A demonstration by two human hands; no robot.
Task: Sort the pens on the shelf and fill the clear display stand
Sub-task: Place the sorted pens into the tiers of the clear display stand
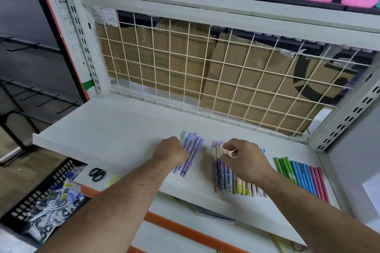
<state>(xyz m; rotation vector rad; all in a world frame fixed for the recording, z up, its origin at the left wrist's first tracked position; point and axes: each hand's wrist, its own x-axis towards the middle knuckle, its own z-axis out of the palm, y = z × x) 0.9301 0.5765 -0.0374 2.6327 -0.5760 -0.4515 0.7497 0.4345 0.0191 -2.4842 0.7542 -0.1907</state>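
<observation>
A white shelf (107,127) backed by wire mesh (226,72) holds three groups of pens. The left hand (171,151) is curled around a purple bundle (192,150). The right hand (244,160), fingers half bent, pinches one pen in the mixed row (232,181). Green, blue and pink pens (302,176) lie farther right.

White shelf (115,127) carrying three groups of pens: a small purple bunch (193,146) on the left, a mixed pastel row (234,183) in the middle, and a green, blue and pink row (302,176) well over to the right. All of them lie flat, side by side.
</observation>
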